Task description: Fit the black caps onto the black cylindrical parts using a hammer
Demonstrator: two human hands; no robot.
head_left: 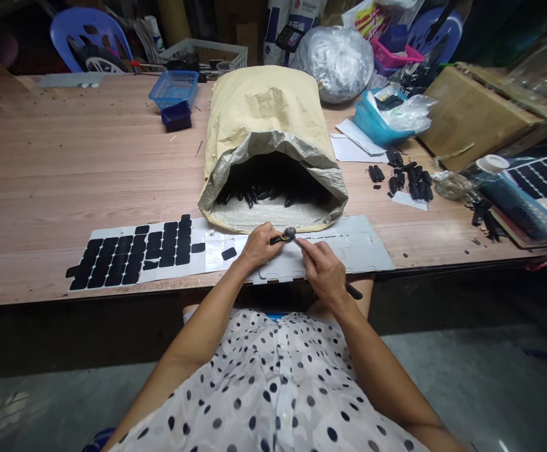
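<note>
My left hand [260,245] is closed, pinching a small black piece [276,240] against the grey board [367,248] at the table's front edge. My right hand [324,267] wraps round a small hammer; its rounded dark hammer head [290,232] meets the end of the black piece, and the black handle end sticks out below my wrist. Just beyond both hands lies a cream woven sack [268,94], its mouth facing me, with several black pieces [249,196] inside. Left of my left hand are sheets of black rounded stickers [123,258] and a loose black sticker [229,253].
Small black parts [414,179] lie in a pile at the right, near a cardboard box [483,116] and a turquoise basket [377,122]. Behind the sack sits a stuffed clear plastic bag [334,63]. A blue basket [174,88] and navy tray [176,117] stand to its left.
</note>
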